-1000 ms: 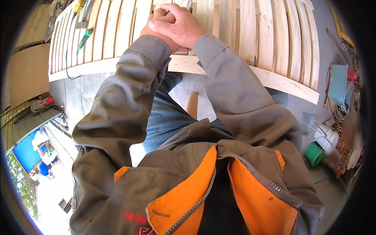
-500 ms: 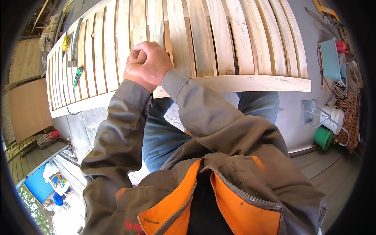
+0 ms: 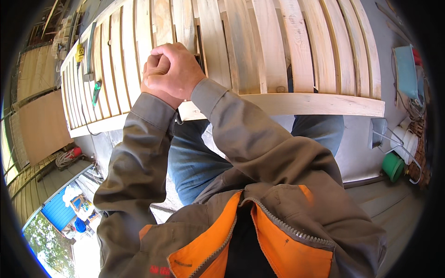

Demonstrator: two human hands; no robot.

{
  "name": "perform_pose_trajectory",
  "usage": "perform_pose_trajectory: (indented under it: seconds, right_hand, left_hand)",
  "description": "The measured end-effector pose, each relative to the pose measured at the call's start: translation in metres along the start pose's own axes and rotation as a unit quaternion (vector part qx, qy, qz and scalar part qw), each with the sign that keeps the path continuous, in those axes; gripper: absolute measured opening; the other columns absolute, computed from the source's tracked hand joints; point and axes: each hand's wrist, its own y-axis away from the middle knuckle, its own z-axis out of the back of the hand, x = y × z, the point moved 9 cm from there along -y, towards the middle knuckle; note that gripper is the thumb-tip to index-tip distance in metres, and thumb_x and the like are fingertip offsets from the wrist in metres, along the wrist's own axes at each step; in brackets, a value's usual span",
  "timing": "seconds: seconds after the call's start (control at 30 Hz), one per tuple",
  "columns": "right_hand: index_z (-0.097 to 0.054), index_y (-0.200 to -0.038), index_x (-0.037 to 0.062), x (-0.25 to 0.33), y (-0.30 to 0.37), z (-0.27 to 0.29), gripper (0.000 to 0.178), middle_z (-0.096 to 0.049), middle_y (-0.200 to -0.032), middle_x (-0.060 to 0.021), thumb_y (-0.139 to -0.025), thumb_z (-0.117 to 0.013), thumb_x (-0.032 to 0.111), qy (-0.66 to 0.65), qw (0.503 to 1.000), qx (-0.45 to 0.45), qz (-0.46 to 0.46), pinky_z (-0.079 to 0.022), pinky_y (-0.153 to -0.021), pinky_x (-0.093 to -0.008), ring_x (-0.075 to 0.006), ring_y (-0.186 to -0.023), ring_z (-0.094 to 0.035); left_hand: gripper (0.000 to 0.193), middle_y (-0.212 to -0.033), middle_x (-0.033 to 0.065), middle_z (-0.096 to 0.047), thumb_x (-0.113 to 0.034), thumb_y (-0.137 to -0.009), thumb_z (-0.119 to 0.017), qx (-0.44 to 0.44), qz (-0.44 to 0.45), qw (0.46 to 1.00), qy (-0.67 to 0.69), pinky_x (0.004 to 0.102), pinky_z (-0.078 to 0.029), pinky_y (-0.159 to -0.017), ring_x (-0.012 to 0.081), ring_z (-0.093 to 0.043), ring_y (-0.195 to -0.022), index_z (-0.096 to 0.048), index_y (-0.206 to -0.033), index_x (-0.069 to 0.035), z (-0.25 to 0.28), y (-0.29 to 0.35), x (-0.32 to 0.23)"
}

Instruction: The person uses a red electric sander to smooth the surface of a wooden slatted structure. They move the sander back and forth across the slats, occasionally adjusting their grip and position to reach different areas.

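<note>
My right hand (image 3: pixel 181 69) is closed in a fist and lies over my left hand (image 3: pixel 160 88), the two pressed together at the near edge of a pale wooden slatted panel (image 3: pixel 250 46). The right hand covers much of the left, whose visible fingers look curled. Whatever they grip, if anything, is hidden. A short black piece (image 3: pixel 179 119) pokes out below the wrists by the near rail (image 3: pixel 296 103). Left of my hands, a green and black utility knife (image 3: pixel 96 92) lies on the slats.
A yellow tool (image 3: pixel 79 53) with a dark cord lies at the panel's left end, beside a long grey metal bar (image 3: pixel 89 65). At right on the floor stand a green bucket (image 3: pixel 393 167), a white bucket (image 3: pixel 404 142) and a blue bin (image 3: pixel 406 69).
The view has shifted slightly, so the panel's right end appears farther right. My hands stay clasped and sit a little farther left and up in the picture.
</note>
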Motion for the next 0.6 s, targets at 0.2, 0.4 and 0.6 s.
perform_pose_trajectory:
  seconds: [0.2, 0.4, 0.6]
  right_hand:
    - [-0.074, -0.120, 0.0050, -0.002, -0.032, -0.005, 0.062, -0.071, -0.117, -0.0216, -0.070, -0.087, 0.038, 0.002, 0.999, 0.042, -0.004, -0.057, -0.101, -0.0452, -0.0376, -0.115, -0.068]
    - [-0.066, -0.137, 0.0052, -0.009, -0.037, -0.005, 0.078, -0.070, -0.130, -0.0181, -0.071, -0.090, 0.040, -0.017, 0.987, 0.120, -0.104, -0.058, -0.101, -0.0436, -0.0317, -0.121, -0.068]
    - [-0.063, -0.136, 0.0038, -0.005, -0.022, -0.002, 0.076, -0.072, -0.123, -0.0145, -0.073, -0.090, 0.036, -0.019, 0.988, 0.123, -0.094, -0.057, -0.102, -0.0418, -0.0266, -0.116, -0.069]
  left_hand:
    - [0.061, -0.144, 0.0056, -0.064, -0.038, -0.085, -0.081, -0.032, 0.042, 0.999, 0.009, 0.0495, -0.052, -0.111, 0.0384, -0.055, -0.138, -0.064, -0.142, -0.022, 0.012, -0.016, 0.012]
    - [0.055, -0.140, 0.0088, -0.067, -0.033, -0.084, -0.085, -0.032, 0.004, 0.997, -0.063, 0.0465, -0.050, -0.113, 0.0374, -0.056, -0.135, -0.069, -0.134, -0.018, 0.006, -0.023, 0.006]
    - [0.066, -0.140, 0.0067, -0.067, -0.041, -0.076, -0.092, -0.026, 0.047, 0.998, 0.028, 0.0471, -0.050, -0.114, 0.0378, -0.055, -0.137, -0.069, -0.134, -0.017, 0.029, -0.004, -0.015]
